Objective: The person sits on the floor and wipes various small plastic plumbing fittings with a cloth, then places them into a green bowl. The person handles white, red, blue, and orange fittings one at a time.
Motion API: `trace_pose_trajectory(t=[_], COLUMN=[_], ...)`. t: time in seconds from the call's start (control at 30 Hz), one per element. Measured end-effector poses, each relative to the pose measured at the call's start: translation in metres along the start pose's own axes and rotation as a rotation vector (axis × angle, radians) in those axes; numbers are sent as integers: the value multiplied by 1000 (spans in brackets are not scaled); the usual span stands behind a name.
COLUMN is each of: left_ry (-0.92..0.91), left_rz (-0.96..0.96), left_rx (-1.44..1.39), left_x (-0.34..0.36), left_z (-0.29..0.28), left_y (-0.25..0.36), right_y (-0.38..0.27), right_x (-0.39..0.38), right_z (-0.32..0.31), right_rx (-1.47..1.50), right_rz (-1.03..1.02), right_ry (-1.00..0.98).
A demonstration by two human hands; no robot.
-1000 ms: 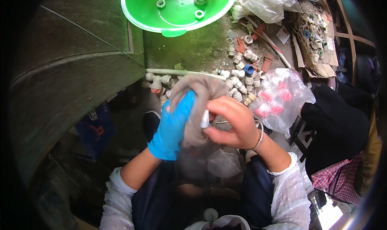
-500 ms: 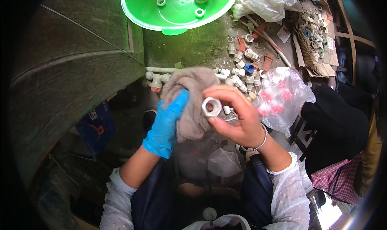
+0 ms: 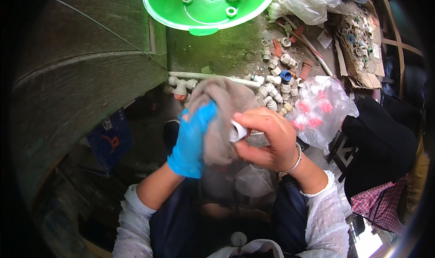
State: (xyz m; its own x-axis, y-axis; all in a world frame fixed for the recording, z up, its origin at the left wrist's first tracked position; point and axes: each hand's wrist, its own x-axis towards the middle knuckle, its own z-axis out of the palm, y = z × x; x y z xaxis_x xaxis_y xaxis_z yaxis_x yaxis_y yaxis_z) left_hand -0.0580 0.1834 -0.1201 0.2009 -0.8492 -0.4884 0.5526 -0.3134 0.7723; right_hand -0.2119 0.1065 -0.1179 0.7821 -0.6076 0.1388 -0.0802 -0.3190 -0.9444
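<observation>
My left hand (image 3: 194,136), in a blue glove, is closed on a greyish-brown cloth (image 3: 222,142) that is smeared by motion. Bare and wearing a bangle, my right hand (image 3: 272,138) pinches a white plastic pipe fitting (image 3: 238,131) between thumb and forefinger. One end of the fitting presses against the cloth, and part of it is hidden there. Just beyond both hands, several white fittings (image 3: 269,93) lie in a loose heap with a blue fitting (image 3: 285,75) among them.
A green basin (image 3: 208,25) with several fittings stands at the far side. A clear plastic bag (image 3: 324,108) with red and white pieces sits to the right. Farther right is a cardboard box (image 3: 369,79) of small parts. A dark wooden panel (image 3: 90,68) rises at left.
My right hand has turned the fitting from facing upward to side-on against the cloth. My left hand has shifted with the cloth. The whole view has moved slightly.
</observation>
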Motion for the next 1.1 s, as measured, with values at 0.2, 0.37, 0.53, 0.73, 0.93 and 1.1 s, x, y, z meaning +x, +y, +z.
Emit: trace_pose_trajectory(t=[0.2, 0.37, 0.53, 0.73, 0.93, 1.1], left_ry=[-22, -192, 203, 275, 196, 87], left_rz=[-109, 205, -97, -150, -205, -222], left_rx=[141, 488, -136, -300, -446, -418], left_x=[-7, 8, 11, 16, 17, 16], left_z=[-10, -8, -43, -25, -31, -30], left_y=[11, 6, -25, -27, -19, -28], right_y=[8, 6, 0, 29, 150, 206], right_x=[-2, -2, 34, 102, 32, 26], right_z=[3, -2, -9, -27, -73, -116], right_rx=[385, 9, 217, -405, -728, -950], right_rz=[349, 211, 252, 16, 363, 339], right_ry=[94, -35, 74, 382, 308, 439])
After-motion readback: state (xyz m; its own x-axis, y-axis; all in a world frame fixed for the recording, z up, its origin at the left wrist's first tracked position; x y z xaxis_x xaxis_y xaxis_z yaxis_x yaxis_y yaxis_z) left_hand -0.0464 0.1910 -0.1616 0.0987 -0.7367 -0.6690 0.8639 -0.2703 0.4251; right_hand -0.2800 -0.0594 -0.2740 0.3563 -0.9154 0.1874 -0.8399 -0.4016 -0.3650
